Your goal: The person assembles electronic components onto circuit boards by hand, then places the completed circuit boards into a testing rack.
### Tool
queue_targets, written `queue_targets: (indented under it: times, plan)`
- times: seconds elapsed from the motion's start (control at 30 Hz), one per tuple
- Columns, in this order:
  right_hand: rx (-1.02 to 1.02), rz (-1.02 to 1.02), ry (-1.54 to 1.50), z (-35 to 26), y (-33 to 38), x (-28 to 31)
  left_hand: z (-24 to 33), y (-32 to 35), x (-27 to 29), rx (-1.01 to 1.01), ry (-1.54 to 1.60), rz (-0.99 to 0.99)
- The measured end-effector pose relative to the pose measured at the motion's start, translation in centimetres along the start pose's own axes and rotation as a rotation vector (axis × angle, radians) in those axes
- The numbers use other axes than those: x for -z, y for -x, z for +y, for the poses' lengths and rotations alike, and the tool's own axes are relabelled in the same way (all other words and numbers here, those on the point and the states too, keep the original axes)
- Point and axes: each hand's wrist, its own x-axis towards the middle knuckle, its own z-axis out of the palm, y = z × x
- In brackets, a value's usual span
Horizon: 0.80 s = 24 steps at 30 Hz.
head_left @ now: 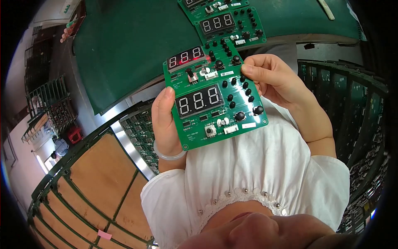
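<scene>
A green circuit board panel (203, 141) is held up in front of my chest, tilted, with its component side showing. Its two sections each carry a three-digit display, small black round parts, black push buttons and a white connector. My left hand (163, 120) grips the panel's left edge, thumb on the face and the other fingers hidden behind. At the upper right edge, my right hand (275, 79) pinches the panel between thumb and bent fingers. A small red glow shows by the upper display.
Beyond the panel, similar circuit boards (232, 28) lie on the green-topped bench (132, 39). A pale strip (326, 9) rests at the far right. Racks of boards stand at my right (352, 103) and left (139, 128), and a frame with brown panels (99, 170) is at lower left.
</scene>
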Motion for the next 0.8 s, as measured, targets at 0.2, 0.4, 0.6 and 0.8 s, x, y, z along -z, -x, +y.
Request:
queue_targets:
  times: [0.2, 0.4, 0.6, 0.8]
  plan:
    - [0.043, -0.017, 0.104, 0.0, -0.6, -0.6, -0.3, 0.0, 1.3, -0.047, -0.051, 0.035]
    - [0.124, -0.012, 0.299, -0.2, -1.4, -1.0, -0.5, -0.9, 4.6, -0.176, -0.18, -0.037]
    - [0.227, 0.037, 0.564, -0.1, -1.7, -2.2, -1.6, -1.9, 6.4, -0.146, -0.118, 0.065]
    - [0.554, 0.045, 0.978, -0.2, -2.0, -3.3, -3.7, -2.9, 9.7, -0.105, -0.131, 0.007]
